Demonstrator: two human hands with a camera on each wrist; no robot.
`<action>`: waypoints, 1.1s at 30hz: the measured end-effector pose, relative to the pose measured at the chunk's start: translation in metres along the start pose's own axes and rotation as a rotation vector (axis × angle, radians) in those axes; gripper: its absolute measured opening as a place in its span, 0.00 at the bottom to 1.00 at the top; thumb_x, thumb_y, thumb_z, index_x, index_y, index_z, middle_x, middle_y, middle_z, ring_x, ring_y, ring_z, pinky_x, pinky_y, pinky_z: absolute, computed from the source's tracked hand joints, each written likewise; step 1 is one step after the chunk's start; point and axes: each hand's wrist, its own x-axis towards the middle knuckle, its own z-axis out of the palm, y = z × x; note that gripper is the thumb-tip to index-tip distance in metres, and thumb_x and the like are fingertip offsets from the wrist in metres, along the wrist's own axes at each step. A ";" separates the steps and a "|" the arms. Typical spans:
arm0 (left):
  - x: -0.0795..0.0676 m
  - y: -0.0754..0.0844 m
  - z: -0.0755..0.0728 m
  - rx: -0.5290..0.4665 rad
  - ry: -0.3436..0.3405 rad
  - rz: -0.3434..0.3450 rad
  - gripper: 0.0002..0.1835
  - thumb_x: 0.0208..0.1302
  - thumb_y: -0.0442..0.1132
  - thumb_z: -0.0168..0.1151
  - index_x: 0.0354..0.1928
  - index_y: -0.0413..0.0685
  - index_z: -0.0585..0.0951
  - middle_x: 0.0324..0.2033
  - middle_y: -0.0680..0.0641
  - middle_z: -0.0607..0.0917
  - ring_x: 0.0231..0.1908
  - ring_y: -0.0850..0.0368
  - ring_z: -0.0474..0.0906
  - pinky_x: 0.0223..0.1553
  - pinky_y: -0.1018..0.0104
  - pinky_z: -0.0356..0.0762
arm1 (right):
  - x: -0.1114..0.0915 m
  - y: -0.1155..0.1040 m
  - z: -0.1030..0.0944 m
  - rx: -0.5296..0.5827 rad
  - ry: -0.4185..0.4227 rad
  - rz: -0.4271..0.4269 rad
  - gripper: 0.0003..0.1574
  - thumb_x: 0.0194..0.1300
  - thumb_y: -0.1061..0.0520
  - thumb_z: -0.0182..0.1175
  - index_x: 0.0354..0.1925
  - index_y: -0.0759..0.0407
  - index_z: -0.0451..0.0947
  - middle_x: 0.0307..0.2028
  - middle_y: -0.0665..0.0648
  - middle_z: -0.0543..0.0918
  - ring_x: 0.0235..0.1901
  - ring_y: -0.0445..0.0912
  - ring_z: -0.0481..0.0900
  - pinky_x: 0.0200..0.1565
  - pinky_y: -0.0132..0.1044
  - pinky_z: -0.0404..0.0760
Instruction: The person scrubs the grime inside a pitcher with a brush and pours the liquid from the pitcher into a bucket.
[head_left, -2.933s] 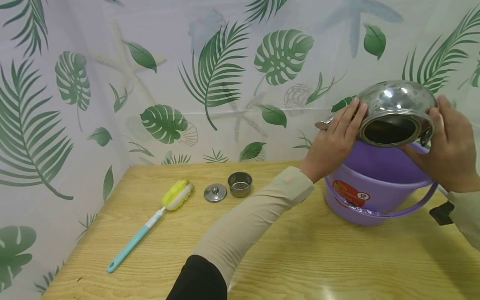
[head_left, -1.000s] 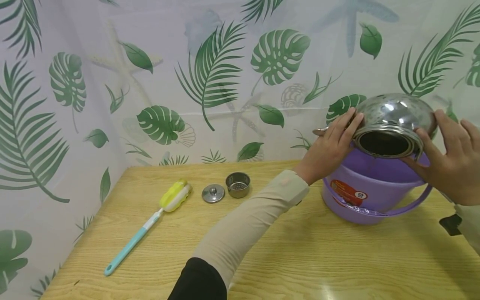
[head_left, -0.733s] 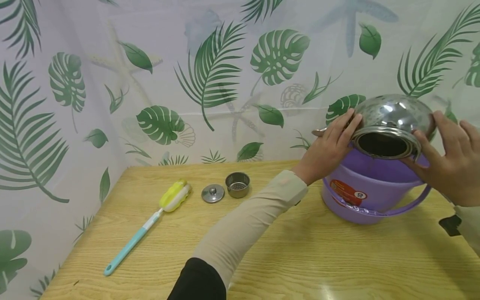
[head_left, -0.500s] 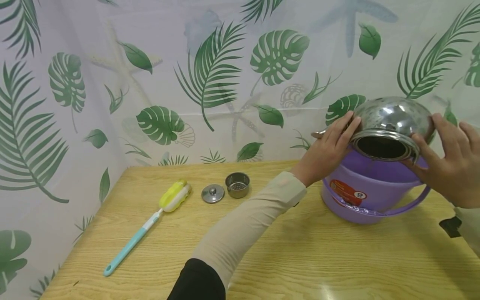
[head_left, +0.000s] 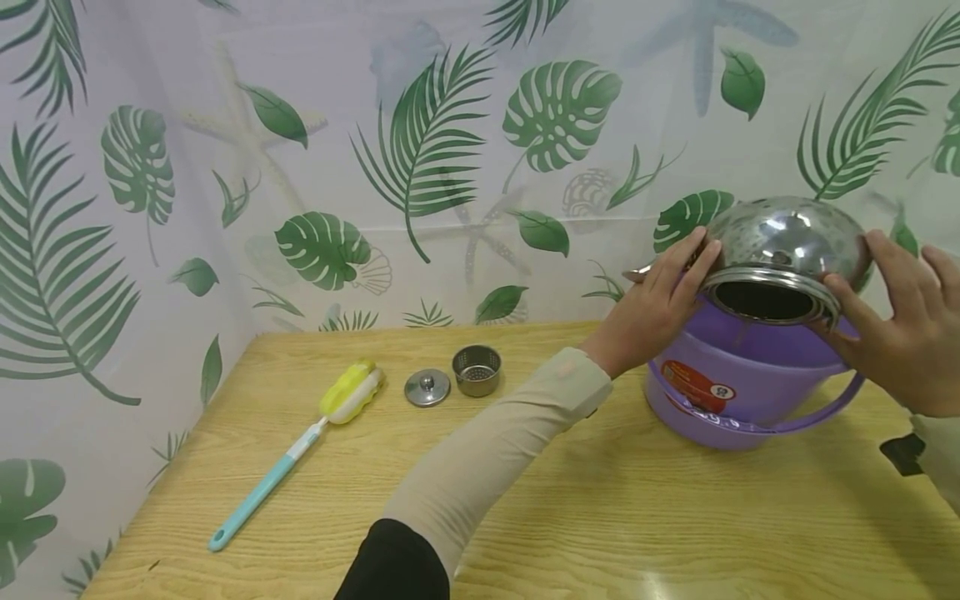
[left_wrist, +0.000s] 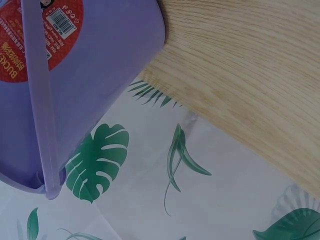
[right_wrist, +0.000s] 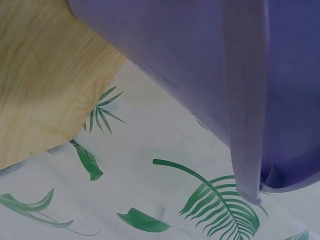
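Observation:
A shiny steel teapot (head_left: pixel 795 237) is tipped mouth-down over a purple bucket (head_left: pixel 750 396), its dark round opening facing forward and down. My left hand (head_left: pixel 648 312) grips the teapot's left side, with the spout (head_left: pixel 637 272) sticking out past the fingers. On the other side my right hand (head_left: pixel 903 329) holds it, the thumb near the rim and fingers on the body. Below the mouth a faint thin streak shows against the bucket's inside. Both wrist views show the purple bucket (left_wrist: pixel 107 50) and its handle (right_wrist: pixel 245 100), but neither hand.
A bottle brush (head_left: pixel 300 450) with a yellow and white sponge head lies on the left of the wooden table (head_left: pixel 600 517). A small steel lid (head_left: pixel 427 388) sits beside a perforated strainer cup (head_left: pixel 477 371). A leaf-patterned sheet (head_left: pixel 465 167) hangs behind.
Both hands have lowered the teapot toward the bucket, its mouth turning further down. The right hand's grip has shifted, its thumb coming to the rim. Lid, strainer and brush stay put.

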 end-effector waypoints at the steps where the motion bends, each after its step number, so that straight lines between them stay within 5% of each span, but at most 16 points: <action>1: 0.000 0.000 0.000 0.006 0.002 0.000 0.23 0.75 0.39 0.34 0.67 0.35 0.61 0.68 0.33 0.58 0.71 0.45 0.54 0.71 0.68 0.42 | 0.001 -0.001 -0.001 -0.002 -0.006 -0.002 0.19 0.70 0.38 0.41 0.56 0.34 0.67 0.54 0.64 0.77 0.51 0.62 0.75 0.58 0.57 0.69; 33: 0.004 -0.001 0.002 0.008 0.034 -0.007 0.24 0.74 0.38 0.32 0.67 0.35 0.61 0.68 0.32 0.58 0.70 0.45 0.54 0.72 0.68 0.38 | 0.004 0.006 0.005 0.085 0.017 0.020 0.19 0.70 0.39 0.42 0.58 0.31 0.67 0.55 0.63 0.76 0.56 0.59 0.74 0.61 0.55 0.66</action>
